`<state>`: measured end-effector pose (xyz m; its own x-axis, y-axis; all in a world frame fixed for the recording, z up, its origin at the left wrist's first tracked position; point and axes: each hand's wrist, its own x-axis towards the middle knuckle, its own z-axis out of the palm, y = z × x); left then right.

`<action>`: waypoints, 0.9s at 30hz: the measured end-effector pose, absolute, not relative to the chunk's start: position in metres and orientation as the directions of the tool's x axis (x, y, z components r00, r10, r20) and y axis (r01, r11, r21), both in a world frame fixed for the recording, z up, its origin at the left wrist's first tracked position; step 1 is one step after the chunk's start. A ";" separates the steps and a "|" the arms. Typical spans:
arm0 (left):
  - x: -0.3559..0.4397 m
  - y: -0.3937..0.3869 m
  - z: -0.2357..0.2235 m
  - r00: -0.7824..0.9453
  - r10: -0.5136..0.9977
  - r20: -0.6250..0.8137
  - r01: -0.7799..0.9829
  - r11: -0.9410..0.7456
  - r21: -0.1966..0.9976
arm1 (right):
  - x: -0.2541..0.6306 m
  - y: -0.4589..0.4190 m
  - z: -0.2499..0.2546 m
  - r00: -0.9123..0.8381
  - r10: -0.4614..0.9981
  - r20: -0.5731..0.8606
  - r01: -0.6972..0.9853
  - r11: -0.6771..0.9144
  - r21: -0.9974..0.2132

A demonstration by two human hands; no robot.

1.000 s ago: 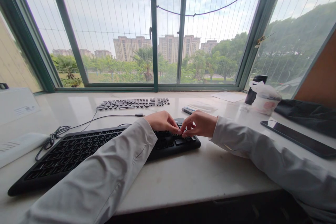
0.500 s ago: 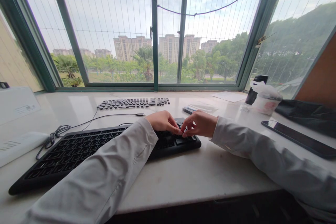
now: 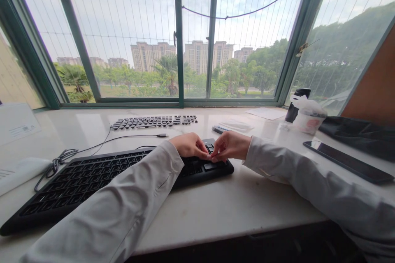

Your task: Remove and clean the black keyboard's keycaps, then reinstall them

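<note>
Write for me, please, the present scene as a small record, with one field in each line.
Left hand: fingertips pinched together, over the keyboard's right part
Right hand: fingertips meeting the left hand's
Held item: cannot tell, fingers hide it
Keyboard: black, many keycaps missing
Loose keycaps: laid in rows beyond the keyboard
Cable: black, coiled at left
Right side: phone, bagged cup, dark bottle

"What sort of room is this?"
"Home or office, I can't tell: a windowside workspace, with a white countertop [image 3: 234, 209], computer keyboard [image 3: 83, 176], sliding windows [image 3: 179, 49] and apartment blocks [image 3: 154, 55] outside."
</note>
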<state>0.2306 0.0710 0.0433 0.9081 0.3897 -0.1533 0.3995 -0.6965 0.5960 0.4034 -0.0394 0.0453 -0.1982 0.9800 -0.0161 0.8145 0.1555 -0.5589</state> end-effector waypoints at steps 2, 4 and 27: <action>0.231 0.070 0.043 0.903 0.400 -0.156 0.411 -0.698 0.586 | 0.399 -0.042 0.050 -0.182 0.983 -0.027 0.855 0.144 -0.497; 0.231 0.069 0.044 0.901 0.406 -0.156 0.415 -0.699 0.582 | 0.393 -0.046 0.057 -0.159 0.987 -0.021 0.899 0.136 -0.416; 0.218 0.081 0.046 0.563 0.785 0.260 0.735 -0.619 0.278 | 0.443 -0.021 0.043 0.081 0.932 0.354 0.951 0.034 -0.306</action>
<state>0.2180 0.0805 0.0455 0.5629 0.7847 0.2595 0.7346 -0.6189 0.2779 0.4430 -0.0208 0.0432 0.0807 0.9317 0.3540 0.9514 0.0339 -0.3062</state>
